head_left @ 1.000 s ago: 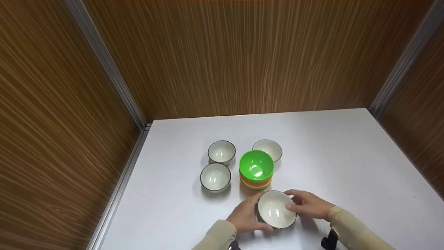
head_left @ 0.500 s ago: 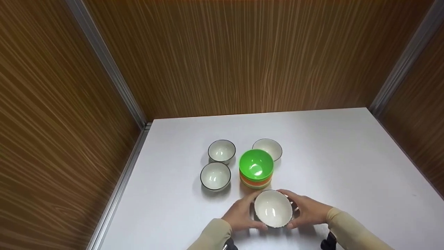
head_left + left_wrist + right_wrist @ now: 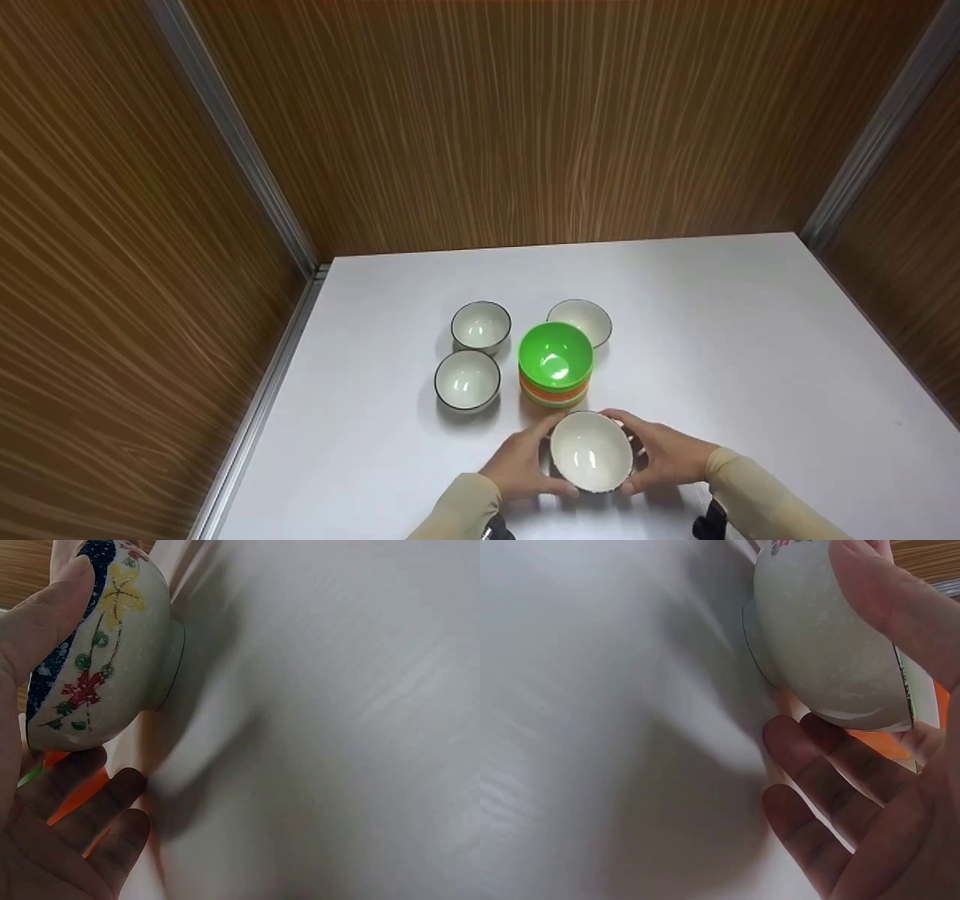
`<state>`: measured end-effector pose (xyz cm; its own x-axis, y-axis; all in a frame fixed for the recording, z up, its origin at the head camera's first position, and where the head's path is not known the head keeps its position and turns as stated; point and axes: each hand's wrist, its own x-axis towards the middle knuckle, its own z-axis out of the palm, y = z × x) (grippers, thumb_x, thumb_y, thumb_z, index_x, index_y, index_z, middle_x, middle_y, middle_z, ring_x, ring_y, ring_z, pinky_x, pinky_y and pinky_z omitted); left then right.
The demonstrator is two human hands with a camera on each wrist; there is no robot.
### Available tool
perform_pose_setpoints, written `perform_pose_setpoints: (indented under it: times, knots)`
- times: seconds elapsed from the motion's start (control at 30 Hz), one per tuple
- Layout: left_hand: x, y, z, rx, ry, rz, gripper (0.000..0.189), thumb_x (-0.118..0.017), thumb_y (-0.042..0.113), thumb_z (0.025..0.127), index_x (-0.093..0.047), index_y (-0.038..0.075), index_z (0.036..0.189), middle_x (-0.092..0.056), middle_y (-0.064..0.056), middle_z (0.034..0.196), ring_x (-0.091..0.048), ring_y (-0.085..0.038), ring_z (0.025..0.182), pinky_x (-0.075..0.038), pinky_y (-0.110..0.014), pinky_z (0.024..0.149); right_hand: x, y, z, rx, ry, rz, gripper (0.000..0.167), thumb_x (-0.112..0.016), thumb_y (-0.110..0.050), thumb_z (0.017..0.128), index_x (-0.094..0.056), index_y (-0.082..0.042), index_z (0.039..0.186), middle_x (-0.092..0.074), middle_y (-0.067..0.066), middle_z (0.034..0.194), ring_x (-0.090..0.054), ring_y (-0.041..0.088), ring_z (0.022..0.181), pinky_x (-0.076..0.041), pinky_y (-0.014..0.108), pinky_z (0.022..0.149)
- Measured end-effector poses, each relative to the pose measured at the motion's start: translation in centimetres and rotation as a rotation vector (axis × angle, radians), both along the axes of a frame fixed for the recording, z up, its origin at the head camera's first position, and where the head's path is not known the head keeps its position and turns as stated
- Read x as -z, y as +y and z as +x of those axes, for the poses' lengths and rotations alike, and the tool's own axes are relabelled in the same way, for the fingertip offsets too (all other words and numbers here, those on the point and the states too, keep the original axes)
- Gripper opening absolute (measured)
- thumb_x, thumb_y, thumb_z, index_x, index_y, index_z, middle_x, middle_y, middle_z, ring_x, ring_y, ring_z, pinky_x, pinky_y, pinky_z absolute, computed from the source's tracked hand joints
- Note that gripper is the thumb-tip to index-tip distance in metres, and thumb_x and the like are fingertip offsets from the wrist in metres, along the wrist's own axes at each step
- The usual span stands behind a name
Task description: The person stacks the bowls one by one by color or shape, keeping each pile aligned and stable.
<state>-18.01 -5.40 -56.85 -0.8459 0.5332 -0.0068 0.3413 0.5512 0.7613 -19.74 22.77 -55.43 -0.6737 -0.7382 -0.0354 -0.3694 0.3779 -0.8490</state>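
A white ceramic bowl (image 3: 591,451) sits between my two hands in the head view, upright, its mouth facing up. My left hand (image 3: 521,465) grips its left side with the thumb at the near edge. From the right, my right hand (image 3: 664,456) holds it the same way. The left wrist view shows a dark blue rim band and painted flowers on the bowl (image 3: 112,652). In the right wrist view the thumb lies along the bowl's (image 3: 832,645) outer wall, and its foot is close over the white surface. Some of the outer wall is hidden by the fingers.
Just beyond the held bowl stands a stack of bowls, a green bowl (image 3: 556,356) on top with orange ones below. Two white dark-rimmed bowls, a nearer bowl (image 3: 466,381) and a farther bowl (image 3: 481,328), stand left. Another white bowl (image 3: 585,319) is partly behind the stack. Wood-grain panels (image 3: 525,127) enclose the white table (image 3: 360,450).
The held bowl has shifted slightly left. My right thumb has moved from inside the bowl to its near outer side. Over the last half second, the hands and bowl hold still.
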Motion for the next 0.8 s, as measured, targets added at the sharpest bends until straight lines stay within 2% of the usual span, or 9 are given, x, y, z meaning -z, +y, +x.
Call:
perform_pose_setpoints:
  times: [0.17,0.27,0.33,0.43,0.63,0.7,0.8]
  knots:
    - [-0.2,0.0,0.1,-0.004,-0.01,0.005,0.111,-0.088,0.051,0.058,-0.03,0.03,0.15,-0.045,0.013,0.143,-0.041,-0.009,0.131,-0.033,-0.035,0.11,-0.3,0.1,-0.2,-0.012,-0.023,0.012,0.099,-0.085,-0.026,0.072,-0.025,-0.01,0.149,-0.057,0.009,0.121,-0.059,0.022,0.102,-0.053,0.033,0.08]
    - [-0.3,0.0,0.1,-0.003,-0.009,0.007,0.112,-0.088,0.049,0.057,-0.029,0.029,0.15,-0.045,0.012,0.143,-0.041,-0.01,0.131,-0.033,-0.036,0.11,-0.7,0.5,-0.4,0.013,-0.075,0.039,0.092,-0.078,-0.025,0.08,-0.022,-0.005,0.151,-0.056,0.014,0.122,-0.059,0.027,0.103,-0.052,0.039,0.083]
    - [-0.5,-0.1,0.2,-0.012,-0.011,0.004,0.113,-0.088,0.05,0.057,-0.029,0.029,0.15,-0.045,0.012,0.142,-0.042,-0.01,0.13,-0.034,-0.036,0.109,-1.0,0.7,-0.8,0.058,-0.102,0.065,0.084,-0.071,-0.026,0.087,-0.021,-0.003,0.151,-0.057,0.017,0.123,-0.059,0.029,0.104,-0.05,0.045,0.086]
    - [-0.7,-0.2,0.4,-0.037,-0.015,-0.008,0.112,-0.087,0.052,0.057,-0.029,0.028,0.15,-0.045,0.012,0.141,-0.043,-0.01,0.128,-0.035,-0.035,0.108,-1.5,1.2,-1.8,0.167,-0.142,0.071,0.072,-0.061,-0.028,0.095,-0.023,0.0,0.15,-0.058,0.021,0.122,-0.062,0.031,0.101,-0.049,0.051,0.087]
    - [-1.4,-0.4,0.9,-0.101,-0.032,0.001,0.1,-0.08,0.059,0.065,-0.035,0.026,0.147,-0.046,0.008,0.141,-0.048,-0.016,0.124,-0.039,-0.036,0.105,-2.3,1.7,-4.9,0.49,-0.228,0.022,0.065,-0.051,-0.038,0.099,-0.03,0.003,0.145,-0.062,0.023,0.117,-0.065,0.03,0.097,-0.051,0.045,0.087]
    - [-1.6,-0.5,1.1,-0.119,-0.042,0.032,0.093,-0.078,0.058,0.069,-0.038,0.024,0.146,-0.048,0.006,0.139,-0.052,-0.017,0.12,-0.042,-0.036,0.102,-2.6,1.6,-5.8,0.569,-0.248,0.008,0.067,-0.05,-0.041,0.099,-0.03,0.005,0.144,-0.061,0.025,0.118,-0.065,0.03,0.098,-0.052,0.045,0.088]
    - [-1.8,-0.6,1.2,-0.133,-0.037,0.077,0.086,-0.075,0.056,0.075,-0.04,0.02,0.145,-0.052,0.004,0.134,-0.055,-0.017,0.116,-0.044,-0.034,0.099,-3.0,1.1,-7.1,0.639,-0.255,0.01,0.068,-0.048,-0.043,0.099,-0.03,0.006,0.143,-0.06,0.028,0.119,-0.065,0.032,0.1,-0.052,0.045,0.088]
